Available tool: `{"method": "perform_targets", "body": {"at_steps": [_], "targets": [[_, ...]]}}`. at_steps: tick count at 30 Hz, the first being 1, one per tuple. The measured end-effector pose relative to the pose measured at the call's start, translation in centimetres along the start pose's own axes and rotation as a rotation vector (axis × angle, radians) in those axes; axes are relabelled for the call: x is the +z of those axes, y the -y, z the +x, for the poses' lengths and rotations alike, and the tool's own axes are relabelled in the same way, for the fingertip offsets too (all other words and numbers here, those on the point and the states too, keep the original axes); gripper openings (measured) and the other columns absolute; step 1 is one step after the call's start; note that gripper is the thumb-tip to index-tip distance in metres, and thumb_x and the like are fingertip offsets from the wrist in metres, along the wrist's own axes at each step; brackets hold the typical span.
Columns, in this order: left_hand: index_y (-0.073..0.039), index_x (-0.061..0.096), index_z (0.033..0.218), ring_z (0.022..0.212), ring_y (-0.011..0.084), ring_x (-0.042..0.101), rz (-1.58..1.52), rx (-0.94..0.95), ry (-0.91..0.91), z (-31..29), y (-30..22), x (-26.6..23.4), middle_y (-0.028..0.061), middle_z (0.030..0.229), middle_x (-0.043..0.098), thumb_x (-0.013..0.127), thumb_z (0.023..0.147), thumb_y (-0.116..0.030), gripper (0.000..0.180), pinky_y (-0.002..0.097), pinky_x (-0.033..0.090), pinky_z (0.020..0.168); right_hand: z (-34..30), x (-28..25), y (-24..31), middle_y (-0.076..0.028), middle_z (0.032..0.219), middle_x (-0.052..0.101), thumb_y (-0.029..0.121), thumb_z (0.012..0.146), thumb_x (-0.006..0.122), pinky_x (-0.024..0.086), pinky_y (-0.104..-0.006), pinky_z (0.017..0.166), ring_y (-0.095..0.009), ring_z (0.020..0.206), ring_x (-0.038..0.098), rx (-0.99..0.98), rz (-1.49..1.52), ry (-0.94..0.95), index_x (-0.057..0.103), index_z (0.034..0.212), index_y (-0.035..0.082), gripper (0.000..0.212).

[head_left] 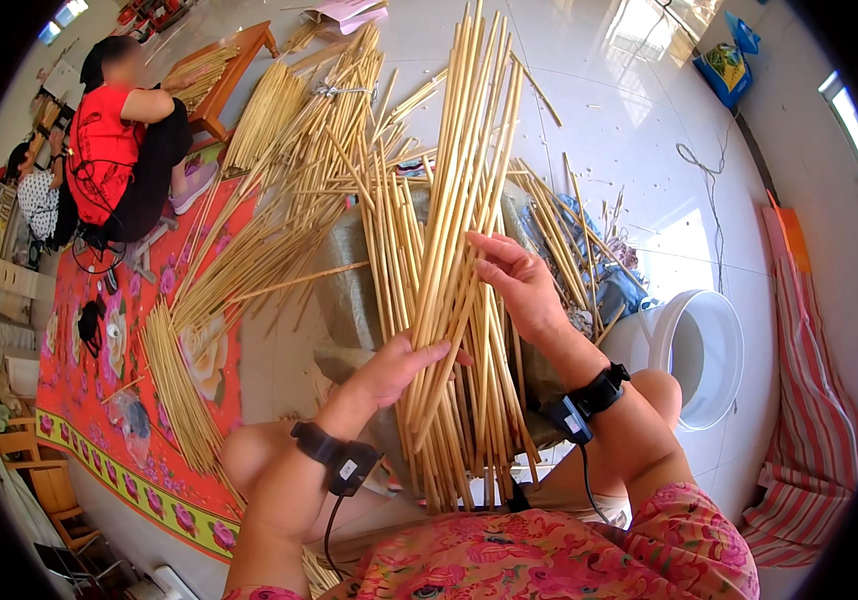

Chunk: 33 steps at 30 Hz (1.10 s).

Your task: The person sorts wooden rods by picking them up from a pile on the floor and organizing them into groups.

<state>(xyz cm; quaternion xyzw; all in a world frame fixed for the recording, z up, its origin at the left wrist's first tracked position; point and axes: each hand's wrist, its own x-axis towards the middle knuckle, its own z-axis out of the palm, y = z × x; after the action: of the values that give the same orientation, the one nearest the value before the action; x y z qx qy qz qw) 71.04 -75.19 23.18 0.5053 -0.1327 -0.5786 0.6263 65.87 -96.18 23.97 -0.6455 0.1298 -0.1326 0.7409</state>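
A loose bundle of long, thin, straw-coloured stalks (pixel 459 180) stands tilted in front of me, its upper ends pointing away. My left hand (pixel 399 368) is wrapped round its lower part, the thumb across the front and most fingers hidden behind. At the bundle's right edge my right hand (pixel 519 285) has its fingers bent and thumb and forefinger close together against a stalk. Beneath, more stalks (pixel 389 225) lie lengthwise on a greenish-grey sheet (pixel 346 265) between my knees. Both wrists wear black bands with cables.
A white bucket (pixel 694 360) stands by my right knee. Stalk piles (pixel 269 110) spread over the tiled floor and a red floral mat (pixel 99 400). Blue plastic (pixel 619 292) lies at right. Another person in red (pixel 106 150) sits by a wooden table (pixel 217 95) at far left.
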Motion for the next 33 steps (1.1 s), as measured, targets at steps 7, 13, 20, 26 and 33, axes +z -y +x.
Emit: {"method": "perform_targets", "body": {"at_steps": [7,13,20,26,33], "targets": [[0.0,0.049,0.122,0.101,0.0267,0.063,-0.203,-0.076,0.07,-0.3,0.7,0.6,0.0194,0.11,0.062,0.051,0.094,-0.016,0.032,0.0352,0.053,0.085,-0.2,0.9,1.2,-0.009,0.14,0.042,-0.003,0.09,0.051,0.046,-0.0273,0.093,-0.013,0.106,0.056,0.046,0.156,-0.032,0.037,0.139,0.005,0.052],[0.001,0.048,0.124,0.101,0.0293,0.063,-0.202,-0.108,0.116,-0.4,0.8,0.6,0.0216,0.111,0.062,0.051,0.094,-0.014,0.033,0.0375,0.052,0.088,-0.1,0.9,0.7,-0.013,0.145,0.035,-0.004,0.092,0.046,0.043,-0.0292,0.097,-0.018,0.119,0.049,-0.049,0.246,-0.079,0.01,0.148,0.01,0.068],[0.001,0.048,0.124,0.098,0.0265,0.064,-0.186,-0.122,0.134,-0.6,0.9,1.0,0.0212,0.11,0.062,0.051,0.095,-0.015,0.033,0.036,0.053,0.087,0.1,0.8,0.8,-0.017,0.147,0.029,-0.004,0.091,0.047,0.038,-0.0318,0.102,-0.022,0.128,0.041,-0.026,0.305,-0.102,0.009,0.148,0.008,0.069],[0.002,0.05,0.12,0.094,0.0247,0.065,-0.128,0.047,0.024,0.1,1.9,0.6,0.0199,0.109,0.063,0.051,0.095,-0.014,0.03,0.0341,0.054,0.083,0.5,0.3,1.4,-0.017,0.142,0.037,-0.006,0.089,0.046,0.046,-0.0303,0.089,-0.023,0.118,0.051,-0.017,0.274,-0.201,0.015,0.146,0.004,0.066],[-0.001,0.052,0.1,0.071,0.0175,0.061,0.058,0.193,-0.351,-0.1,-0.9,-1.6,0.0094,0.081,0.062,0.051,0.093,-0.014,0.014,0.0297,0.052,0.067,0.8,-2.7,1.0,-0.013,0.115,0.054,-0.007,0.088,0.044,0.049,-0.0254,0.069,-0.015,0.086,0.06,0.131,0.008,-0.392,0.026,0.141,0.005,0.058]]}}
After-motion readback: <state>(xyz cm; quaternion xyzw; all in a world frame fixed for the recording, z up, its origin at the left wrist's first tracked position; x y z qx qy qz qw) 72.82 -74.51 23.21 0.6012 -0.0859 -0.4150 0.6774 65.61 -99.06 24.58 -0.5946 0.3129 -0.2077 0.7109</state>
